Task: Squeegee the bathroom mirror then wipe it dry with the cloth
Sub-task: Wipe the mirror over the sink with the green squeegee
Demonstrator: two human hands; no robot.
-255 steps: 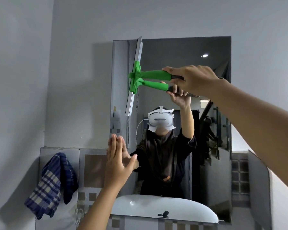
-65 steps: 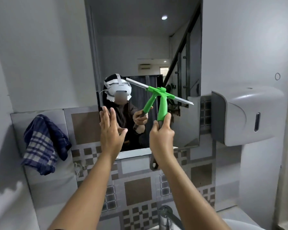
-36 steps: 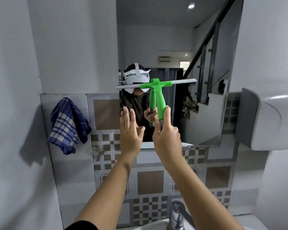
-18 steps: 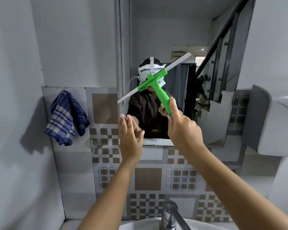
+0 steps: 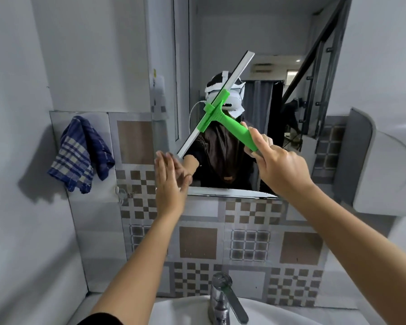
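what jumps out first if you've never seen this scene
The bright green squeegee, held in the right hand, lies tilted across the middle of the mirror. The left hand is flat and open at the mirror's lower left corner. A blue checked cloth hangs on the left wall.

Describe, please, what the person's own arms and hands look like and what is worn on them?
Both forearms are bare, and the left hand and right hand wear no gloves. No rings, watch or bracelet show. A dark sleeve edge appears on the left arm at the bottom of the picture; the right arm leaves the frame bare.
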